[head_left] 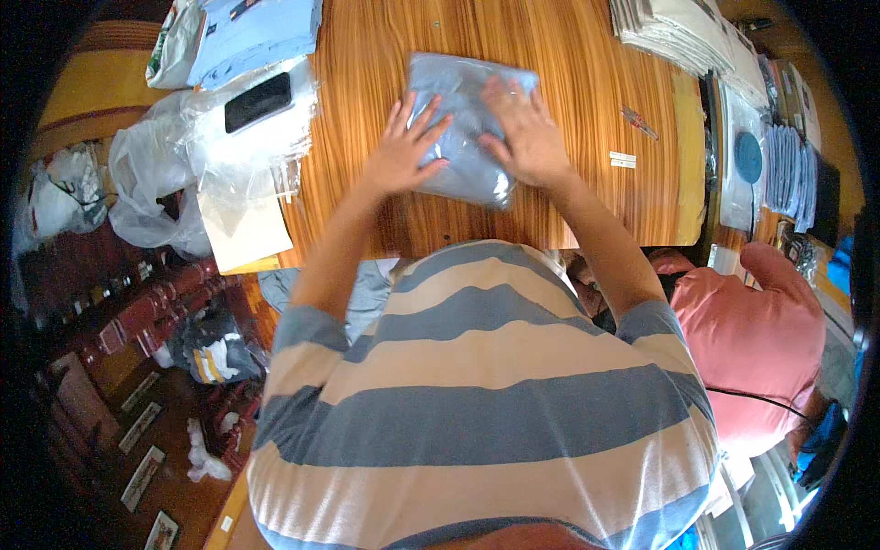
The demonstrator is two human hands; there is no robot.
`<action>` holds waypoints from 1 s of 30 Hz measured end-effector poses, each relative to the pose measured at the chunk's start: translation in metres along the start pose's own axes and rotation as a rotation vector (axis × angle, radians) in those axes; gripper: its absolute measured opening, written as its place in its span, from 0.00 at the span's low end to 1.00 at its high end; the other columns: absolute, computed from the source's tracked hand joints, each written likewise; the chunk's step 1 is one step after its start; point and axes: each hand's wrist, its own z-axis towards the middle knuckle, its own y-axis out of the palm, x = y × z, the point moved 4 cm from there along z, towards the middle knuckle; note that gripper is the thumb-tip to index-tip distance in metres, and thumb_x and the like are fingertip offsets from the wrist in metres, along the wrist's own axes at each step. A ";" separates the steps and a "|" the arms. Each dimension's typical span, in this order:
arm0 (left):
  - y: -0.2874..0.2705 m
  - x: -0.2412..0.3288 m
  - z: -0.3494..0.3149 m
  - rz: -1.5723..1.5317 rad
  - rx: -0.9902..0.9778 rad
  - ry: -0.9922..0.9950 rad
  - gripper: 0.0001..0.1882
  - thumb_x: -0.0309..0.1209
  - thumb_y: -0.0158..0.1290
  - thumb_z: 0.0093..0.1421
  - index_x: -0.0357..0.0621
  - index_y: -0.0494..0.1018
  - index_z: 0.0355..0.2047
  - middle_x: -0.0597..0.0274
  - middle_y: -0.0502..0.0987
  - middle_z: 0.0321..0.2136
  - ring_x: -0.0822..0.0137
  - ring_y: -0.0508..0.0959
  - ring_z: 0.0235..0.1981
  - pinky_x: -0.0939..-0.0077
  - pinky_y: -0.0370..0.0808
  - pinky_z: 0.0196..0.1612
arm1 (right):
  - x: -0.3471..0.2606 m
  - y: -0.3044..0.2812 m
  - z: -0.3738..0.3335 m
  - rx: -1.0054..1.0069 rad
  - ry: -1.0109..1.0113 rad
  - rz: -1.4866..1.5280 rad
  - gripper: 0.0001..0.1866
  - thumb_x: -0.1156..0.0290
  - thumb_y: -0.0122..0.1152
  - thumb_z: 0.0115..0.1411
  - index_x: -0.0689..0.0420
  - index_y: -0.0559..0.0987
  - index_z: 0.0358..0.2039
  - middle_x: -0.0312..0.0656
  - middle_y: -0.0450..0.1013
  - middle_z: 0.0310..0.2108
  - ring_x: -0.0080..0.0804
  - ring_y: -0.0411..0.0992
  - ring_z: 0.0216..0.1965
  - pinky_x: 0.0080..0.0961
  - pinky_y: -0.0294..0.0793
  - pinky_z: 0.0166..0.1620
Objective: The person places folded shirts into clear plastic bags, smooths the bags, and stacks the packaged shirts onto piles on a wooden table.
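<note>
A folded blue-grey garment in a clear plastic bag lies on the wood-grain table in front of me. My left hand rests flat on the bag's left side, its fingers spread. On the right side, my right hand presses on the bag with fingers stretched out and a little blurred by motion. Neither hand grips anything. Both palms cover parts of the bag, whose surface shines with reflections.
To the left, a dark phone lies on a pile of clear plastic bags, with folded blue shirts behind. Small snips and white labels lie right. White folded garments are stacked far right; a person in pink is beside me.
</note>
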 end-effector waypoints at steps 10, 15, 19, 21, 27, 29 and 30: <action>0.004 0.051 0.039 0.153 0.029 -0.582 0.34 0.43 0.49 0.64 0.33 0.67 0.65 0.47 0.51 0.75 0.28 0.45 0.74 0.25 0.39 0.71 | -0.042 0.000 0.033 -0.209 0.132 -0.122 0.24 0.52 0.62 0.63 0.55 0.79 0.53 0.47 0.72 0.54 0.47 0.70 0.54 0.44 0.71 0.55; 0.030 0.032 0.047 0.091 0.144 -0.557 0.38 0.45 0.45 0.65 0.39 0.59 0.72 0.49 0.48 0.76 0.27 0.42 0.74 0.19 0.39 0.68 | -0.034 0.014 0.065 -0.083 -0.122 -0.050 0.36 0.43 0.53 0.67 0.55 0.70 0.67 0.43 0.55 0.74 0.50 0.48 0.75 0.54 0.50 0.73; 0.037 0.025 0.059 0.096 0.088 -0.535 0.37 0.46 0.42 0.66 0.44 0.58 0.73 0.51 0.48 0.77 0.30 0.41 0.75 0.19 0.36 0.68 | -0.019 0.033 0.066 -0.236 -0.055 -0.069 0.42 0.38 0.45 0.68 0.54 0.61 0.73 0.40 0.46 0.78 0.48 0.41 0.78 0.57 0.40 0.75; 0.041 0.023 0.062 0.049 0.083 -0.533 0.37 0.45 0.42 0.66 0.45 0.57 0.73 0.51 0.47 0.77 0.30 0.41 0.75 0.19 0.34 0.68 | -0.015 0.037 0.069 -0.267 -0.027 -0.087 0.43 0.38 0.45 0.68 0.53 0.58 0.75 0.39 0.45 0.79 0.48 0.40 0.78 0.57 0.38 0.75; 0.045 0.021 0.064 -0.009 0.018 -0.556 0.37 0.46 0.42 0.66 0.47 0.58 0.73 0.51 0.47 0.77 0.29 0.40 0.75 0.17 0.33 0.68 | -0.012 0.046 0.067 -0.309 -0.015 -0.089 0.44 0.37 0.45 0.67 0.54 0.61 0.73 0.41 0.49 0.78 0.50 0.41 0.78 0.59 0.38 0.75; 0.046 0.021 0.064 -0.007 0.000 -0.562 0.37 0.46 0.42 0.65 0.47 0.57 0.74 0.50 0.47 0.77 0.29 0.40 0.75 0.17 0.32 0.67 | -0.011 0.045 0.069 -0.309 -0.019 -0.078 0.44 0.37 0.45 0.66 0.54 0.62 0.73 0.41 0.50 0.77 0.50 0.42 0.78 0.59 0.38 0.75; 0.048 0.020 0.064 0.006 -0.015 -0.564 0.38 0.47 0.42 0.65 0.48 0.56 0.74 0.51 0.46 0.77 0.29 0.40 0.75 0.17 0.31 0.68 | -0.011 0.045 0.070 -0.304 -0.017 -0.064 0.43 0.37 0.45 0.66 0.54 0.63 0.73 0.41 0.50 0.77 0.50 0.42 0.78 0.59 0.38 0.75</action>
